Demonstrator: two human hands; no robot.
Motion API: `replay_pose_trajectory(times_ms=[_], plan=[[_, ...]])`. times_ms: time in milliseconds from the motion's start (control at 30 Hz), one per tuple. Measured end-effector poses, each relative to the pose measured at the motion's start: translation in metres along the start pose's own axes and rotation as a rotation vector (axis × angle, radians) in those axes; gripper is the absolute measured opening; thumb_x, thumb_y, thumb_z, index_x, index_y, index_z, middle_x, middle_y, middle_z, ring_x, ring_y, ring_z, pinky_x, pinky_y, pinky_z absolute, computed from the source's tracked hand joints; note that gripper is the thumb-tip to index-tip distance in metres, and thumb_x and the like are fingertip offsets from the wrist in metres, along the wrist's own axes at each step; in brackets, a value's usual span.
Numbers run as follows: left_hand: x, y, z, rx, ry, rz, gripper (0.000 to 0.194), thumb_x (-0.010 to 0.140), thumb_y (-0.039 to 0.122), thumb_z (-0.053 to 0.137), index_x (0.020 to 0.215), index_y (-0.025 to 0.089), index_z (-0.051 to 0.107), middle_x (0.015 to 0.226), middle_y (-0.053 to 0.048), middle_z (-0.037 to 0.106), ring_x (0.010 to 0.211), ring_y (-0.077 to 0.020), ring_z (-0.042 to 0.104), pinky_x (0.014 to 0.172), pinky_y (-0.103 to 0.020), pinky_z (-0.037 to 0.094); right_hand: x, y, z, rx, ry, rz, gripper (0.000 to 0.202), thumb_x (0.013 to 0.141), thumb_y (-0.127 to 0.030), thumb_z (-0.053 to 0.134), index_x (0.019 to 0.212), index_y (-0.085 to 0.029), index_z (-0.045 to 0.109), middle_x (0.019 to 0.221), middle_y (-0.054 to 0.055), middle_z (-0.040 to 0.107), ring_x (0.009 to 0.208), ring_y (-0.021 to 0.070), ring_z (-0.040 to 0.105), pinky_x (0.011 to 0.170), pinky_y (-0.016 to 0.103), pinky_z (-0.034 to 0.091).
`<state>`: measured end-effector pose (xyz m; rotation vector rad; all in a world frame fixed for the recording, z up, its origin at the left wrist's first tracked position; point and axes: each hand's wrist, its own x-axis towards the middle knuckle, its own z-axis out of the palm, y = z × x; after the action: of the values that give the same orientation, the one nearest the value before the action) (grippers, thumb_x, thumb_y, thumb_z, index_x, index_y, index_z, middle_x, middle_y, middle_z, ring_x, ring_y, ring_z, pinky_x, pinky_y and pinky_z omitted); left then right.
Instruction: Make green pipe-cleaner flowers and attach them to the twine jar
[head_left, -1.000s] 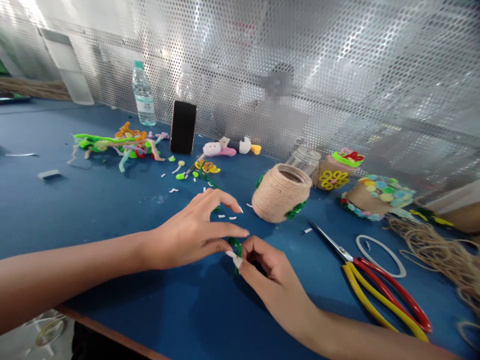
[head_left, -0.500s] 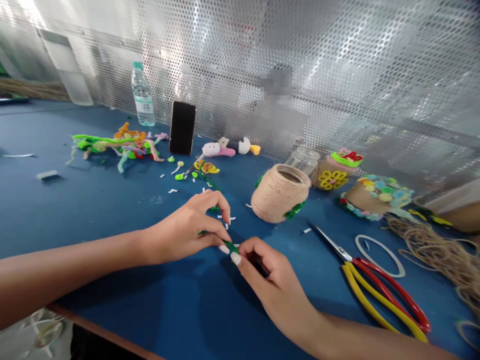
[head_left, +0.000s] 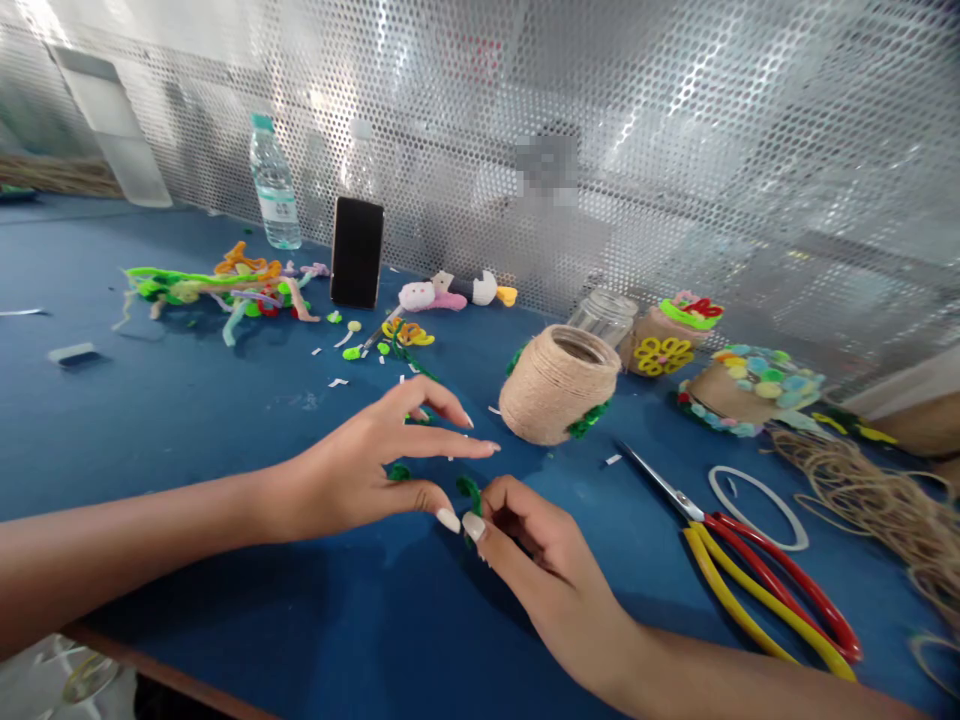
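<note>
Over the blue table [head_left: 330, 620], the open left hand [head_left: 360, 465] holds nothing beside the right hand [head_left: 551, 550], whose thumb and finger pinch a fuzzy green strip [head_left: 470, 489], perhaps partly hidden, which should be light and softly bendable, best taken near its curled tip

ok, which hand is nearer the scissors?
Right. The right hand is left of the scissors, not touching; the left hand is farther left, beyond the right hand.
</note>
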<state>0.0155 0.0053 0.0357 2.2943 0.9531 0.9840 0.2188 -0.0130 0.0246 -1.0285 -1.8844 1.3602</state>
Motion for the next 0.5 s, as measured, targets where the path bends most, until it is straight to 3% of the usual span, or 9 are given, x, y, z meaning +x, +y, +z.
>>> replay_pose_trajectory(times_ms=[100, 167, 333, 500], plan=[[-0.001, -0.001, -0.007, 0.296, 0.028, 0.203, 0.026, 0.085, 0.02, 0.062, 0.109, 0.028, 0.066, 0.113, -0.006, 0.046, 0.108, -0.0207, 0.046, 0.096, -0.037, 0.039, 0.002, 0.0, 0.0, 0.025, -0.029, 0.048, 0.019, 0.083, -0.021, 0.049, 0.066, -0.02, 0.041, 0.059, -0.007, 0.035, 0.053, 0.0092, 0.03, 0.049, 0.023, 0.026], [-0.003, 0.0, -0.005, 0.385, 0.012, 0.262, 0.019, 0.088, 0.019, 0.056, 0.101, 0.027, 0.068, 0.111, -0.006, 0.047, 0.104, -0.0206, 0.046, 0.091, -0.038, 0.039, 0.003, 0.0, 0.0, 0.017, -0.047, 0.048, 0.019, 0.081, -0.019, 0.05, 0.065, -0.02, 0.041, 0.058, -0.007, 0.034, 0.053, 0.009, 0.03, 0.049, 0.023, 0.025], [-0.007, 0.004, 0.004, 0.571, 0.042, 0.282, 0.02, 0.089, 0.016, 0.05, 0.083, 0.026, 0.067, 0.104, -0.003, 0.049, 0.102, -0.0209, 0.044, 0.086, -0.038, 0.035, 0.002, 0.0, 0.001, -0.005, -0.056, 0.035, 0.017, 0.081, -0.018, 0.05, 0.065, -0.02, 0.043, 0.058, -0.007, 0.036, 0.052, 0.0087, 0.031, 0.049, 0.023, 0.026], [-0.006, 0.003, 0.002, 0.551, 0.059, 0.284, 0.021, 0.089, 0.013, 0.048, 0.079, 0.021, 0.064, 0.1, -0.004, 0.047, 0.099, -0.0206, 0.045, 0.082, -0.036, 0.033, 0.001, 0.001, 0.002, -0.066, -0.026, 0.028, 0.018, 0.084, -0.021, 0.05, 0.067, -0.019, 0.045, 0.058, -0.006, 0.037, 0.053, 0.0089, 0.033, 0.049, 0.022, 0.027]])
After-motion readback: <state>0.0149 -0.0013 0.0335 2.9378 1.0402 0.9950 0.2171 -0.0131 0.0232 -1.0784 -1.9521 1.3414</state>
